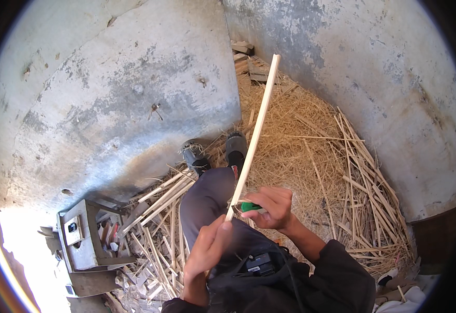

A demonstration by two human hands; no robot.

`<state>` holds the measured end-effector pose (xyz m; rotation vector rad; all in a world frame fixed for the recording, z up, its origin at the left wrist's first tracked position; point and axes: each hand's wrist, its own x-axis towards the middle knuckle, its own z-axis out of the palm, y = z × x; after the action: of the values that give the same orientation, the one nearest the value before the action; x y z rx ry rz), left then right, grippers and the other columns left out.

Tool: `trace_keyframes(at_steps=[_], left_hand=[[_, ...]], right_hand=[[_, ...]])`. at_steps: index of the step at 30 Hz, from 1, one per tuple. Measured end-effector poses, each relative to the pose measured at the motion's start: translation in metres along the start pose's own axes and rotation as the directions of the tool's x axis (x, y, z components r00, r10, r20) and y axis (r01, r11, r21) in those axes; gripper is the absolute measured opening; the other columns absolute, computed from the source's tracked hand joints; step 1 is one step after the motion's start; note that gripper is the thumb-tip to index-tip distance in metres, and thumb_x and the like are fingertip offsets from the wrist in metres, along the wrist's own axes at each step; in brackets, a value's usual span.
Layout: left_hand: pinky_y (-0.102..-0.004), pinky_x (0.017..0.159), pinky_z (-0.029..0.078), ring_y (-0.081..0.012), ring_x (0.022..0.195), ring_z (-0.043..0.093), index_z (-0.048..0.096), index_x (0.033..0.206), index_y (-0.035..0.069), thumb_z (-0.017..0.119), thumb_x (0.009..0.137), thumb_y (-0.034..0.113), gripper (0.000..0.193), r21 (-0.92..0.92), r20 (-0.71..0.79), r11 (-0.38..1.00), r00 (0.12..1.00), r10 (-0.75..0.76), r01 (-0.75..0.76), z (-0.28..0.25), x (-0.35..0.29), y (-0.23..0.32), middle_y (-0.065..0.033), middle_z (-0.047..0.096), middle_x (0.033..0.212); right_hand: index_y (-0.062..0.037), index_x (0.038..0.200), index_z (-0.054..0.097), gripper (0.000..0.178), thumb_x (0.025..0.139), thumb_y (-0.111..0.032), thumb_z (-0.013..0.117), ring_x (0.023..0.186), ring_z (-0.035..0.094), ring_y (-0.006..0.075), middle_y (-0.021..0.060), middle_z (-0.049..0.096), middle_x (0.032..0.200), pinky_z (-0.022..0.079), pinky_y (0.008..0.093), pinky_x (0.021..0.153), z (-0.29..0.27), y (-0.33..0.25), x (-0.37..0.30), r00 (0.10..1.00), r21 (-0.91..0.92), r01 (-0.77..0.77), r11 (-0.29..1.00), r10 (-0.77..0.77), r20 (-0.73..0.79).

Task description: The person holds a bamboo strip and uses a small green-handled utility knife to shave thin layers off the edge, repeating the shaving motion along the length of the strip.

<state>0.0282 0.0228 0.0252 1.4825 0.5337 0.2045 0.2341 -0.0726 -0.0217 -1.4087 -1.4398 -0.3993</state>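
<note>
A long, pale wooden strip (256,130) slants up and away from my lap, its far end near the top of the view. Its near end is pinched by my left hand (208,246), which is closed around it above my thigh. My right hand (274,207) is closed on a small green-handled tool (250,207). The tool's thin front part meets the strip just beyond my left fingers; its exact shape is too small to tell. My knees and dark trousers (204,201) are beneath the strip.
Straw-like shavings (290,151) cover the floor ahead. A pile of thin sticks (376,208) lies along the right wall (389,104). More wooden strips (163,195) lie at the left, beside a worn box-like stand (84,235). A small dark device (260,264) rests on my lap.
</note>
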Motion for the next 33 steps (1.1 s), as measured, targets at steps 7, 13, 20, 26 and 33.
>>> trace_keyframes(at_steps=[7, 13, 20, 26, 33], left_hand=[[-0.0292, 0.054, 0.033, -0.0054, 0.059, 0.039, 0.059, 0.103, 0.001, 0.047, 0.113, 0.021, 0.026, 0.071, -0.021, 0.997, 1.0, 0.003, -0.001, 0.0, -0.006, -0.005, 0.0037, 0.047, 0.062], [-0.0324, 0.053, 0.034, -0.0094, 0.056, 0.042, 0.057, 0.096, 0.0, 0.049, 0.111, 0.018, 0.024, 0.139, -0.056, 0.99, 0.998, 0.015, -0.007, 0.001, -0.007, -0.004, -0.002, 0.049, 0.06], [-0.0347, 0.053, 0.035, -0.0133, 0.054, 0.043, 0.057, 0.095, 0.0, 0.051, 0.11, 0.017, 0.024, 0.218, -0.054, 0.976, 0.998, 0.036, -0.024, 0.0, -0.009, -0.013, -0.0066, 0.049, 0.059], [-0.0363, 0.054, 0.038, -0.0172, 0.054, 0.046, 0.057, 0.094, -0.001, 0.054, 0.109, 0.018, 0.024, 0.278, -0.023, 0.96, 1.0, -0.006, 0.013, -0.003, -0.026, -0.032, -0.0102, 0.053, 0.061], [-0.0275, 0.053, 0.034, -0.0055, 0.056, 0.042, 0.054, 0.088, 0.003, 0.047, 0.114, 0.025, 0.035, 0.322, -0.015, 0.946, 0.999, -0.04, 0.043, -0.008, -0.032, -0.03, 0.0036, 0.048, 0.062]], right_hand=[[-0.0099, 0.095, 0.074, 0.036, 0.086, -0.044, 0.082, 0.054, 0.06, 0.0199, 0.0005, 0.062, 0.069, 0.045, 0.0328, 0.048, -0.003, -0.002, -0.004, 1.0, -0.042, -0.013, 0.999, 0.013, 0.013], [-0.007, 0.091, 0.074, 0.041, 0.094, -0.048, 0.075, 0.049, 0.058, 0.0219, 0.003, 0.06, 0.064, 0.04, 0.0333, 0.046, 0.001, -0.001, -0.002, 0.999, -0.019, -0.006, 1.0, 0.005, -0.048], [-0.007, 0.094, 0.074, 0.031, 0.095, -0.037, 0.078, 0.057, 0.064, 0.0186, 0.0032, 0.066, 0.072, 0.047, 0.0315, 0.05, -0.002, 0.01, 0.002, 0.978, -0.004, -0.132, 0.991, 0.13, -0.166], [0.0, 0.094, 0.071, 0.034, 0.099, -0.033, 0.074, 0.061, 0.063, 0.015, 0.0072, 0.065, 0.073, 0.047, 0.0289, 0.053, -0.022, 0.053, 0.024, 0.89, -0.009, -0.341, 0.94, 0.32, -0.326], [0.0008, 0.094, 0.07, 0.04, 0.102, -0.038, 0.07, 0.059, 0.058, 0.0143, 0.0064, 0.064, 0.073, 0.043, 0.0292, 0.052, -0.014, 0.066, 0.021, 0.907, -0.005, -0.302, 0.953, 0.286, -0.309]])
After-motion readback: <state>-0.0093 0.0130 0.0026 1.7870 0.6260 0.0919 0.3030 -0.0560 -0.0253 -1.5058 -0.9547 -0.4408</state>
